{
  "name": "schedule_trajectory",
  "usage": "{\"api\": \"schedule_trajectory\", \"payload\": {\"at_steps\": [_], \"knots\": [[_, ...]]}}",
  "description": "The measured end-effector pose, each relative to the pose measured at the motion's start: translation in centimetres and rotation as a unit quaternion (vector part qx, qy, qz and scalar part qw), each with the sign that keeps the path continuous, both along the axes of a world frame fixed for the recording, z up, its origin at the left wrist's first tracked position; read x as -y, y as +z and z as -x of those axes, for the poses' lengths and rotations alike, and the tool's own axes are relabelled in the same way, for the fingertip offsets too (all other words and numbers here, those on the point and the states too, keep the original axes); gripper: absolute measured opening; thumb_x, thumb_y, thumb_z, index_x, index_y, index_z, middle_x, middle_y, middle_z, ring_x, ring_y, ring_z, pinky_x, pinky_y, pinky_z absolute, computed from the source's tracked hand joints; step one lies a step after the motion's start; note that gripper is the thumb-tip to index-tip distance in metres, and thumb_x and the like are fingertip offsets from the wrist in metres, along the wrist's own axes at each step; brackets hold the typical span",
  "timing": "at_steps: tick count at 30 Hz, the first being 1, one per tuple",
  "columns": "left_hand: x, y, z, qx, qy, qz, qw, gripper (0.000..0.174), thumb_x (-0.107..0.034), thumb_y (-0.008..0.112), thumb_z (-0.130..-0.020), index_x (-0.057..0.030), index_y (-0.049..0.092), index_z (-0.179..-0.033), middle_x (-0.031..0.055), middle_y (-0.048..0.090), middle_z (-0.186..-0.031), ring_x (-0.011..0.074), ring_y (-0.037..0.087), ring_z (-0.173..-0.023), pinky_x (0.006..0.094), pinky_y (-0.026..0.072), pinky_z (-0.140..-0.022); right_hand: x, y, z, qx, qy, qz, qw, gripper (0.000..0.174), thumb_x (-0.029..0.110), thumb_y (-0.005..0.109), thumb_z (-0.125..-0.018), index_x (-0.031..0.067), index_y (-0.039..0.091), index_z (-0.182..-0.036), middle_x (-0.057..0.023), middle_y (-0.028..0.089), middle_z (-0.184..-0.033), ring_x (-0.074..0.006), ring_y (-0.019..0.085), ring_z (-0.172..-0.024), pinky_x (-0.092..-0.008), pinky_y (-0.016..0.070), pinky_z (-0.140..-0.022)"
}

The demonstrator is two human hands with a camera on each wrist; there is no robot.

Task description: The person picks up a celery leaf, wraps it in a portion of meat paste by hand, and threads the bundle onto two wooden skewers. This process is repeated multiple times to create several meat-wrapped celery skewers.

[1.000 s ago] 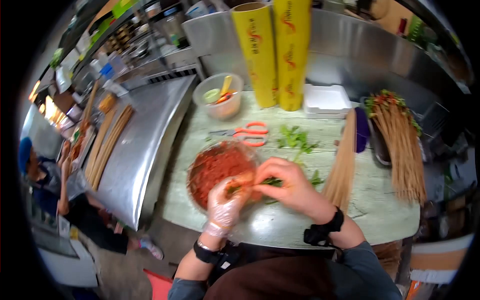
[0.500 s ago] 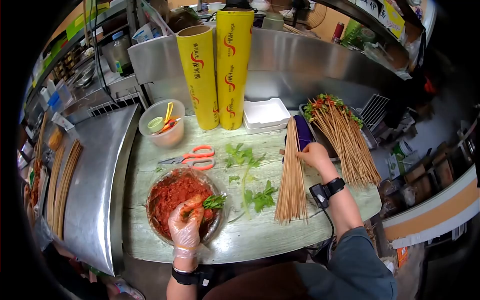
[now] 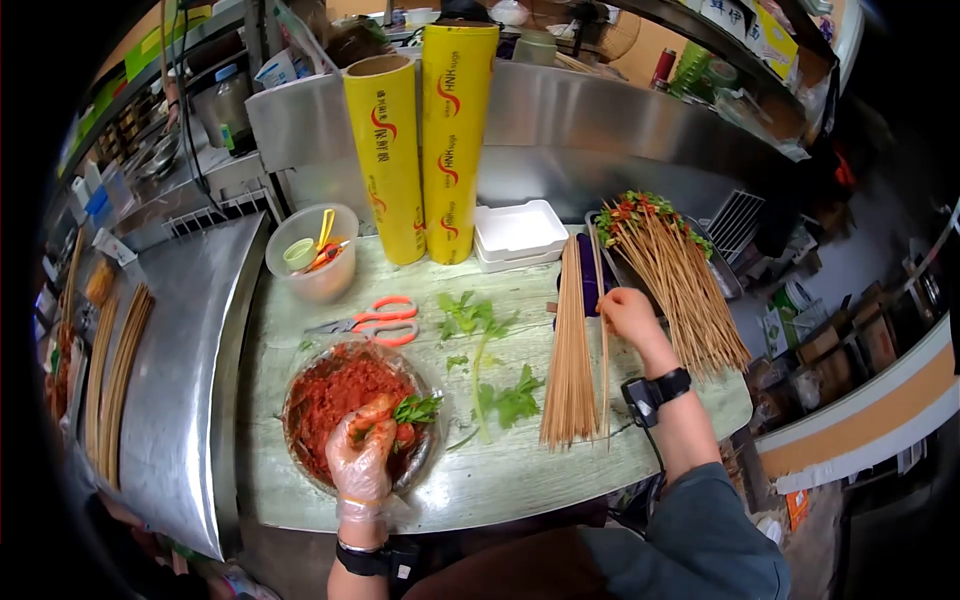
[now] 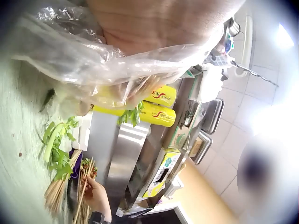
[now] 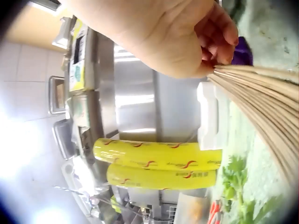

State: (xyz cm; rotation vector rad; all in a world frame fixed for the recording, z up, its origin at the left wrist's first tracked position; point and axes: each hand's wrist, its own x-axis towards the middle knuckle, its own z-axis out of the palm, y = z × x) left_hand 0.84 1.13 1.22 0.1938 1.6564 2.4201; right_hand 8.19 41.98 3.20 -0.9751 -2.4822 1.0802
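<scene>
My left hand [image 3: 362, 455], in a clear plastic glove smeared red, grips a small bunch of leafy greens [image 3: 416, 409] together with some red-coated meat. It is over a bowl [image 3: 436, 425] of minced-looking red meat [image 3: 340, 375]. Over on the right, my bare right hand [image 3: 632, 316] pinches a thin bamboo skewer [image 3: 604, 390] near its upper end. The skewer stands slightly apart from a fanned bundle of bamboo skewers [image 3: 570, 370], lying partly on a purple cloth [image 3: 588, 275]. The right wrist view shows curled fingers at the skewers' ends.
Celery sprigs [image 3: 483, 370] and orange-handled scissors [image 3: 385, 320] lie mid-table. Behind stand a plastic tub [image 3: 325, 275], two yellow film rolls [image 3: 455, 150] and white trays [image 3: 520, 232]. Loaded skewers [image 3: 690, 300] rest in a tray at right. A steel counter [image 3: 195, 330] adjoins on the left.
My right hand left the greens at my left hand, moved right to the skewer bundle and drew a skewer away from it. My left hand keeps its grip over the bowl.
</scene>
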Motion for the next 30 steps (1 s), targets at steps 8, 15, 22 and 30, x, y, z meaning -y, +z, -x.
{"api": "schedule_trajectory", "payload": {"at_steps": [8, 15, 22, 30], "knots": [[0.5, 1.2, 0.6, 0.114, 0.023, -0.187, 0.975, 0.03, -0.001, 0.057, -0.087, 0.0043, 0.051, -0.116, 0.0058, 0.056, -0.082, 0.0214, 0.058, -0.075, 0.0324, 0.0508, -0.064, 12.8, 5.1, 1.9, -0.362, 0.102, 0.348, 0.859, 0.018, 0.018, 0.054, -0.094, 0.0006, 0.06, -0.096, -0.0036, 0.062, -0.073, -0.0099, 0.061, -0.063, -0.0227, 0.0499, -0.061], [0.9, 0.7, 1.2, 0.153, 0.056, -0.254, 0.953, 0.03, 0.001, 0.056, -0.087, 0.0028, 0.051, -0.117, 0.0111, 0.059, -0.095, 0.0215, 0.063, -0.079, 0.0322, 0.0589, -0.069, 21.0, 1.9, 2.7, -0.386, 0.178, 0.375, 0.824, 0.014, 0.013, 0.053, -0.094, 0.0011, 0.058, -0.099, -0.0059, 0.062, -0.086, -0.0124, 0.061, -0.066, -0.0245, 0.0515, -0.064], [0.3, 0.8, 0.4, 0.075, 0.02, -0.085, 0.993, 0.022, 0.001, 0.06, -0.085, 0.0043, 0.06, -0.107, 0.0119, 0.064, -0.096, 0.0193, 0.064, -0.079, 0.0303, 0.0561, -0.07, 23.8, 4.2, 2.1, -0.198, 0.377, 0.443, 0.789, 0.016, 0.013, 0.051, -0.094, -0.0009, 0.059, -0.092, -0.0081, 0.062, -0.082, -0.0145, 0.062, -0.068, -0.0243, 0.0513, -0.063], [-0.3, 0.9, -0.2, -0.001, -0.007, 0.036, 0.999, 0.021, 0.006, 0.059, -0.083, 0.0039, 0.064, -0.104, 0.0077, 0.065, -0.1, 0.0115, 0.062, -0.082, 0.0249, 0.0517, -0.075, 19.0, 3.9, 3.7, -0.289, 0.297, 0.476, 0.775, 0.031, 0.024, 0.039, -0.099, 0.0001, 0.056, -0.091, -0.011, 0.063, -0.079, -0.0173, 0.064, -0.062, -0.0254, 0.0524, -0.057]]}}
